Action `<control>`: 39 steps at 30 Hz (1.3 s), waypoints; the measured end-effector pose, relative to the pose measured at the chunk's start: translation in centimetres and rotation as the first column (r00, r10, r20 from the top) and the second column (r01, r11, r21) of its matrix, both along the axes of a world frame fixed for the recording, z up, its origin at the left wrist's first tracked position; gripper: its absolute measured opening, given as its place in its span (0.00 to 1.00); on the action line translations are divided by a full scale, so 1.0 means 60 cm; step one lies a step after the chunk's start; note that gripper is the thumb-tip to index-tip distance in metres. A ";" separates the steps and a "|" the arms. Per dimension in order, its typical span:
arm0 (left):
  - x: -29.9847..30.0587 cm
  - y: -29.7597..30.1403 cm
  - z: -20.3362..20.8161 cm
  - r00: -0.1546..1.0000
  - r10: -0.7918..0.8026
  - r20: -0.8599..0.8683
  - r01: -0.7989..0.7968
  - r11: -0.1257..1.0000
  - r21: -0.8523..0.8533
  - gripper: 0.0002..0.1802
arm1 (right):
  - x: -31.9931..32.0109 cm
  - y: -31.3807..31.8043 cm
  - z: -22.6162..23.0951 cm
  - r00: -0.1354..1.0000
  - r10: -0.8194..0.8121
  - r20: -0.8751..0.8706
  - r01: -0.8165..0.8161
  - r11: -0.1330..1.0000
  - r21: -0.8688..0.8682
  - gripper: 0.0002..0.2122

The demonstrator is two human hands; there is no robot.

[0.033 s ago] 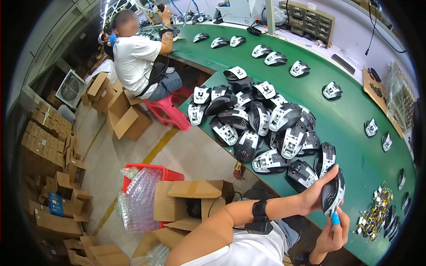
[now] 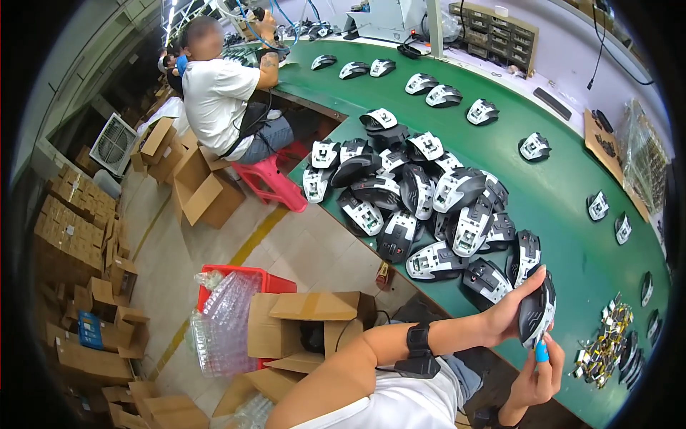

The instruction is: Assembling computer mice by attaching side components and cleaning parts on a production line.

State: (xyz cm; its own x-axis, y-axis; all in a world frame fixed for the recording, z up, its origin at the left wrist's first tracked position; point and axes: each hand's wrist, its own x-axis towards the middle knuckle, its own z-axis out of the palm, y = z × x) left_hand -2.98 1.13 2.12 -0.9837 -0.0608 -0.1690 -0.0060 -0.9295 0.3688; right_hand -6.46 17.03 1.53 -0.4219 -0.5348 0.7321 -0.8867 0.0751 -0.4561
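My left hand (image 2: 506, 316) is closed round a black and grey computer mouse (image 2: 537, 309), holding it tilted above the table's near edge. At the mouse's lower end my right hand (image 2: 536, 382) has its fingers drawn together; a blue cover (image 2: 542, 352) wraps one fingertip. Whatever those fingers pinch is too small and hidden to make out. Just beyond the held mouse lies a heap of similar mice (image 2: 418, 189), many showing white parts with openings. To the right of my hands is a pile of small yellow, black and white parts (image 2: 606, 342).
Mice stand spaced along the far side of the green table (image 2: 572, 236), one being a white-topped mouse (image 2: 534, 146). An open carton (image 2: 268, 334) and a red bin (image 2: 279, 282) with clear plastic sit at my left. A co-worker (image 2: 218, 93) sits on a pink stool (image 2: 264, 175).
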 end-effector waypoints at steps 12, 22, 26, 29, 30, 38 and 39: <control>0.012 0.017 -0.017 0.999 -0.038 0.008 0.039 0.982 -0.185 0.32 | -0.016 0.022 -0.011 0.948 0.005 0.318 -0.030 0.997 0.075 0.09; 0.018 0.024 -0.056 0.980 -0.190 0.056 0.197 0.913 -0.357 0.37 | -0.009 0.034 -0.003 0.956 -0.002 0.295 -0.049 0.985 0.165 0.11; 0.014 0.017 -0.046 0.986 -0.167 -0.003 0.150 0.890 -0.430 0.36 | -0.008 0.026 -0.009 0.943 -0.057 0.328 0.041 0.998 0.057 0.10; -0.003 0.024 -0.026 0.979 -0.203 -0.011 0.183 0.905 -0.383 0.29 | -0.001 0.034 -0.009 0.958 -0.165 0.235 0.167 0.986 0.012 0.10; -0.019 0.032 -0.052 0.972 -0.214 -0.093 0.169 0.922 -0.349 0.26 | 0.001 0.033 0.000 0.964 -0.230 0.132 0.236 0.972 -0.025 0.11; 0.011 -0.010 0.000 0.981 0.136 -0.135 -0.161 0.967 -0.198 0.40 | -0.037 0.008 0.024 0.953 0.147 -0.263 -0.143 0.989 0.036 0.09; 0.008 -0.013 -0.001 0.984 0.097 -0.148 -0.137 0.947 -0.291 0.41 | -0.037 0.012 0.026 0.944 0.163 -0.288 -0.169 0.986 0.003 0.09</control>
State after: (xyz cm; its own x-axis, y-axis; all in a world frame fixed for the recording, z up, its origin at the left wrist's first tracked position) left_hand -2.53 0.33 2.06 -0.9789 -0.2043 0.0034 0.1624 -0.7678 0.6197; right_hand -8.68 17.74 3.06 -0.0998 -0.5624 0.8208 -0.9791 -0.0913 -0.1815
